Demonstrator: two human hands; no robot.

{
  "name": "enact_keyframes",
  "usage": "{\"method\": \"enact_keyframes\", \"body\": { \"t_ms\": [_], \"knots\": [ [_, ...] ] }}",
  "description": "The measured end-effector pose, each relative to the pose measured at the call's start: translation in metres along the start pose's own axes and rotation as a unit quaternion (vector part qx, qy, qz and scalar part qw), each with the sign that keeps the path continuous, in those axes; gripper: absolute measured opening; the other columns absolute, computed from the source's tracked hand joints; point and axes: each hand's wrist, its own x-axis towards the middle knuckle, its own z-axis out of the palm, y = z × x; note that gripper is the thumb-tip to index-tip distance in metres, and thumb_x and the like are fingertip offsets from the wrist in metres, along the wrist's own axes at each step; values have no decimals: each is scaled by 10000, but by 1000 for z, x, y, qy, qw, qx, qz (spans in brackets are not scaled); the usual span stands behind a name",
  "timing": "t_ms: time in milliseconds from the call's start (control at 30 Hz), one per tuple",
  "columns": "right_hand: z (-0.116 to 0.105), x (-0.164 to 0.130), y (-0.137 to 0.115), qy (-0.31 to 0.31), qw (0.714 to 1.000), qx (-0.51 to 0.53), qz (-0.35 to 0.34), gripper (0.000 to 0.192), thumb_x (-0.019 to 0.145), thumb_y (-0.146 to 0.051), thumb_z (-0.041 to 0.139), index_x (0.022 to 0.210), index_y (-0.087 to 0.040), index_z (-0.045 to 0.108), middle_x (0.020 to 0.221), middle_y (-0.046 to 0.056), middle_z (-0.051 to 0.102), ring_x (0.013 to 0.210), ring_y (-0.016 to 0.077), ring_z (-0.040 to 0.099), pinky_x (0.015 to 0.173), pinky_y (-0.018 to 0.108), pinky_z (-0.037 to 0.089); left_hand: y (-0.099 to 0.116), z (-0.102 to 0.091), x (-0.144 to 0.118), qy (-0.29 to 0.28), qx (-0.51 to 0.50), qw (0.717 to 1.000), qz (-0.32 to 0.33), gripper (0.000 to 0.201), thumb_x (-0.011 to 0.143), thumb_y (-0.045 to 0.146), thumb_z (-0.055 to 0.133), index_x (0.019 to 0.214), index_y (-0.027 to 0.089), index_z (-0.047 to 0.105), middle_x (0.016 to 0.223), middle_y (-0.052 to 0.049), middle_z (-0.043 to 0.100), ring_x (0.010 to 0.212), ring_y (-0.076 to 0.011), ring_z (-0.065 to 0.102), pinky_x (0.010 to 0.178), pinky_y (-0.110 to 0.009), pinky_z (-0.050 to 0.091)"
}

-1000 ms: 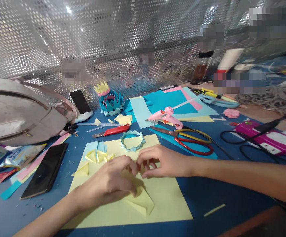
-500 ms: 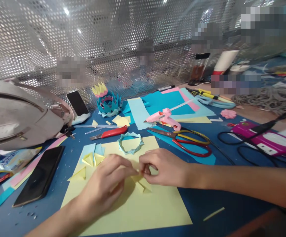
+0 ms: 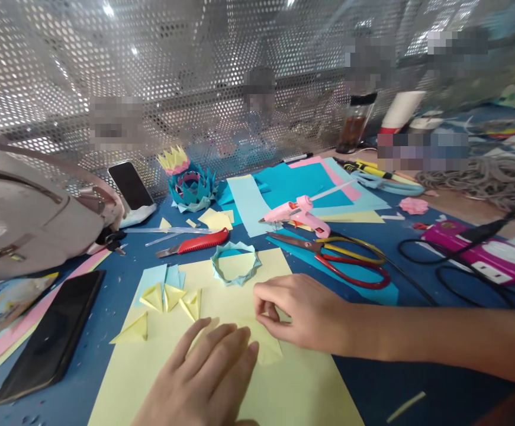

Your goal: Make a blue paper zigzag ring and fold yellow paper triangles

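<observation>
- Head view shows the left hand (image 3: 211, 373) lying flat, fingers spread slightly and stretched forward, palm down on a small folded yellow piece (image 3: 264, 346) that rests on the large yellow sheet (image 3: 302, 390).
- The right hand (image 3: 304, 313) comes in from the right side, its fingers curled together with thumb and forefinger pinching the upper edge of the same folded piece.
- The folded piece sits between the two hands: just ahead of the left fingertips and directly under the right hand's fingertips, so the right hand is the nearer one to its free edge. Its long axis cannot be told, since both hands cover most of it.
- Only the lower right corner of the piece shows clear of the hands, pointing toward the near edge of the sheet.
- Beyond the left hand, on the sheet's far left corner, lie several finished yellow folded triangles (image 3: 169, 296), and a pale blue paper ring (image 3: 235, 263) rests at the sheet's far edge.
- Farther back on the blue table (image 3: 119, 296) are a red utility knife (image 3: 198, 242), scissors (image 3: 346, 257) and a pink glue gun (image 3: 299, 213), all well apart from both hands.
</observation>
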Motion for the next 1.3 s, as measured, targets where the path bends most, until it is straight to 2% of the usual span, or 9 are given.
{"method": "enact_keyframes", "body": {
  "t_ms": [100, 267, 433, 567, 733, 900, 1033, 1200, 1300],
  "knots": [
    [2, -1, 1, 15, 1000, -13, -17, 88, 835, -120, 588, 812, -188, 538, 688, -46, 609, 619, 99, 550, 564, 235, 288, -5, -3, -3, -34, 32, 999, 12, 630, 947, 653, 460, 1359, 195, 593, 1291, -86, 674, 1194, -264, 592, 1127, -413, 395],
    [3, -1, 3, 43, 996, -33, -69, 147, 815, -58, 571, 782, -185, 507, 712, -45, 579, 619, 90, 502, 552, 238, 271, -6, 1, -9, -41, 36, 998, 7, 425, 1024, 408, 469, 1387, 209, 566, 1327, -88, 654, 1215, -249, 597, 1155, -442, 382],
    [2, 0, 7, 68, 978, -127, -151, 187, 942, -143, 523, 758, -181, 513, 731, -17, 552, 650, 117, 464, 555, 258, 265, -5, 2, -10, -26, 41, 999, -10, 357, 1045, 262, 431, 1356, 198, 595, 1371, -27, 634, 1256, -187, 582, 1260, -442, 147],
    [-1, -1, 8, 74, 956, -188, -213, 240, 995, -179, 500, 762, -170, 559, 731, -5, 558, 670, 137, 454, 561, 283, 255, -6, 0, -9, -40, 49, 998, -5, 366, 1053, 308, 420, 1343, 185, 605, 1403, -29, 614, 1299, -192, 551, 1262, -471, 44],
    [-4, -1, 9, 91, 936, -224, -257, 247, 963, -122, 516, 728, -165, 576, 690, -11, 527, 650, 143, 421, 529, 299, 197, -2, -1, -4, -44, 26, 998, -41, 331, 1060, 272, 398, 1275, 200, 639, 1503, -82, 512, 1405, -215, 454, 1258, -486, 76],
    [-8, 3, 16, 105, 906, -252, -324, 236, 932, -96, 530, 713, -161, 588, 650, -11, 478, 622, 146, 394, 516, 305, 167, 6, -1, -2, -60, -19, 994, -87, 307, 1058, 210, 389, 1230, 184, 642, 1477, -95, 539, 1440, -214, 406, 1250, -514, 93],
    [-10, 7, 20, 86, 900, -245, -349, 287, 965, -75, 460, 749, -169, 624, 649, -7, 500, 630, 148, 415, 515, 307, 209, 8, -2, -2, -57, -19, 994, -91, 300, 1054, 215, 398, 1234, 183, 635, 1459, -104, 557, 1433, -219, 419, 1241, -527, 122],
    [-12, 9, 22, 83, 897, -241, -361, 253, 985, -116, 496, 778, -181, 625, 657, -15, 523, 642, 141, 430, 526, 301, 231, 5, -3, -3, -71, 4, 994, -79, 312, 1055, 231, 395, 1255, 189, 630, 1475, -107, 540, 1437, -235, 412, 1243, -541, 92],
    [-12, 10, 24, 70, 898, -241, -362, 240, 995, -122, 492, 804, -184, 623, 678, -17, 538, 658, 136, 442, 537, 298, 253, 0, -3, -5, -68, 32, 997, -24, 336, 1053, 267, 399, 1292, 177, 616, 1479, -132, 530, 1426, -268, 425, 1235, -577, 38]
  ]
}}
